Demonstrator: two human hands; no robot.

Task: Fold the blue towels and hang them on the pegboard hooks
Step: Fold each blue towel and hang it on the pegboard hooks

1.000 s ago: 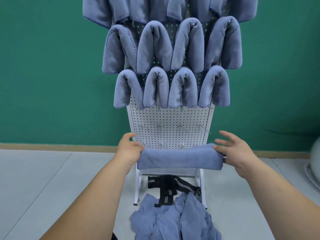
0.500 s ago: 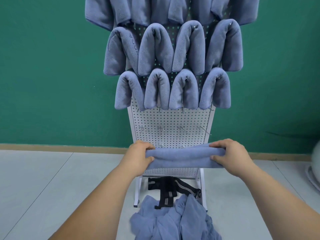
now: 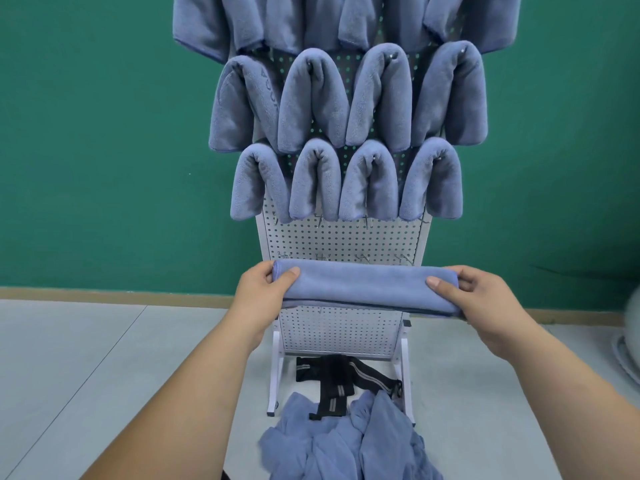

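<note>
A folded blue towel (image 3: 360,287) is held level in front of the white pegboard (image 3: 343,237). My left hand (image 3: 263,292) grips its left end, thumb on top. My right hand (image 3: 474,299) grips its right end the same way. Several folded blue towels (image 3: 346,181) hang over hooks in rows on the upper board. A row of bare hooks (image 3: 360,258) shows just above the held towel. A heap of loose blue towels (image 3: 349,441) lies on the floor at the board's foot.
The pegboard stands on white legs (image 3: 277,375) against a green wall (image 3: 104,133). A black strap (image 3: 339,379) lies under the board by the heap. A pale round object (image 3: 632,337) sits at the right edge. Grey floor spreads to the left.
The towel has been folded over lengthwise into a thicker band. Both hands went from touching its ends to gripping them, and lifted it slightly toward the bare hooks.
</note>
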